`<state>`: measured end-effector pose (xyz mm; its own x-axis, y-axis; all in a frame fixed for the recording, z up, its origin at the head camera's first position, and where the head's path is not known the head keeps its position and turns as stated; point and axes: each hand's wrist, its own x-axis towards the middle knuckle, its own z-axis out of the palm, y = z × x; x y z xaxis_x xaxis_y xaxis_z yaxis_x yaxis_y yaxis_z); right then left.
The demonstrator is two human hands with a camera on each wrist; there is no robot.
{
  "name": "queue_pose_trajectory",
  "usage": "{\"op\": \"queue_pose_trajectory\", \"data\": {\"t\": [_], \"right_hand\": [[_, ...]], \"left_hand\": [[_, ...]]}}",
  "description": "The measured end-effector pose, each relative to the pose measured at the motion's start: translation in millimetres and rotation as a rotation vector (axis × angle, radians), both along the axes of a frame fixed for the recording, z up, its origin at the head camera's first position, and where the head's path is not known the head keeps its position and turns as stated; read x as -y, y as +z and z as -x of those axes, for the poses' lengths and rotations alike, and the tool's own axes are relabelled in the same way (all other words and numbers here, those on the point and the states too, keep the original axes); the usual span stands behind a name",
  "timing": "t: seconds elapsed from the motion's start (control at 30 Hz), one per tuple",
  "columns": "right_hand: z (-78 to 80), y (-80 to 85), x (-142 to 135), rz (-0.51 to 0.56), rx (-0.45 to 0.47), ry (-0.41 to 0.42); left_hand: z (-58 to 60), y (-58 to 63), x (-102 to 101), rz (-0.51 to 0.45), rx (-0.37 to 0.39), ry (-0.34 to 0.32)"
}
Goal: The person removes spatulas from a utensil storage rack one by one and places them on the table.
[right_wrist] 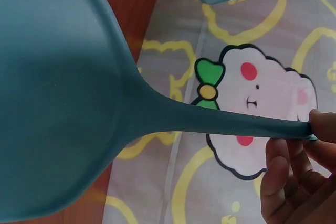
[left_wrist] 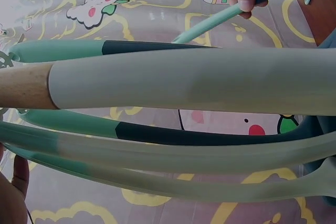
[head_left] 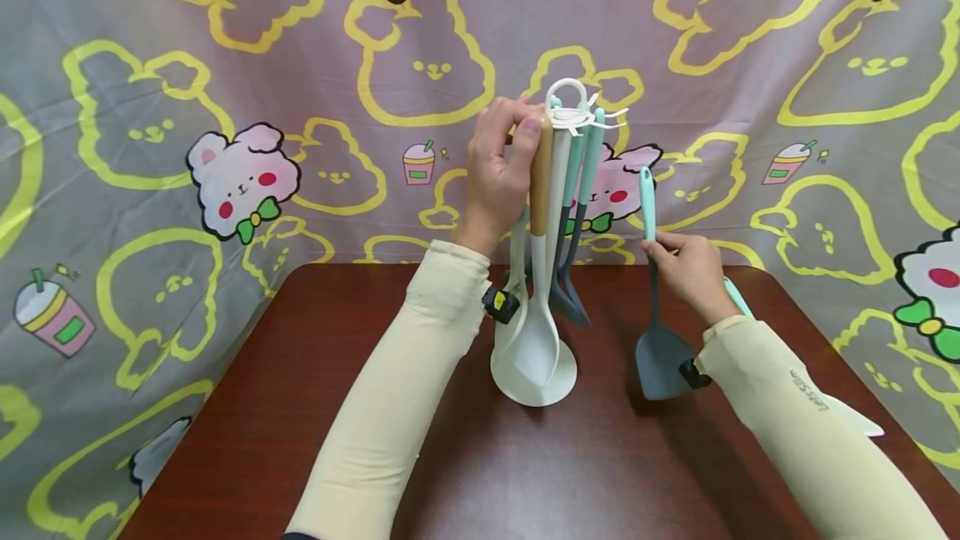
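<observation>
A white utensil rack (head_left: 567,117) stands upright on the table, with spoons and other utensils hanging round it. My left hand (head_left: 504,161) grips the rack's top, its thumb against the wooden handle (head_left: 542,182) of a white spoon (head_left: 538,348). In the left wrist view several handles cross in front, and only a bit of that hand (left_wrist: 13,187) shows. To the right of the rack, my right hand (head_left: 686,269) pinches a spatula (head_left: 663,365) with a dark grey-blue blade and mint handle. The spatula hangs blade down, apart from the rack.
The rack's round white base (head_left: 534,394) sits on a dark brown table (head_left: 330,390). A utensil with a mint handle (head_left: 738,298) and a white end (head_left: 858,417) lies partly hidden beneath my right forearm. A patterned curtain (head_left: 427,65) hangs behind the table.
</observation>
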<state>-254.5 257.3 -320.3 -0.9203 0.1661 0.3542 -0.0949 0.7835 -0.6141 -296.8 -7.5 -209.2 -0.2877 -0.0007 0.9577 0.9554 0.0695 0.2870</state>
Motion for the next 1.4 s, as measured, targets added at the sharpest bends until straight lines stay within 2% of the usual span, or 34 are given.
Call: {"op": "queue_pose_trajectory", "data": {"t": [0.33,0.63,0.87,1.13,1.4], "right_hand": [[11.2,-9.0,-16,-0.065,0.032,-0.023],[15.8,-22.9,-35,-0.108,0.202,-0.021],[21.0,-31.9,-50,-0.138,0.278,-0.031],[19.5,-51.8,-72,-0.100,0.425,-0.066],[19.9,-57.8,-84,-0.124,0.451,-0.070]], "left_hand": [[-3.6,1.5,0,0.002,0.019,-0.012],[-3.5,-2.3,-1,0.021,0.015,-0.016],[-4.1,0.4,1,0.026,0.023,0.003],[-2.7,-0.9,-2,0.011,0.015,-0.005],[0.1,0.1,-5,-0.005,-0.005,-0.006]]}}
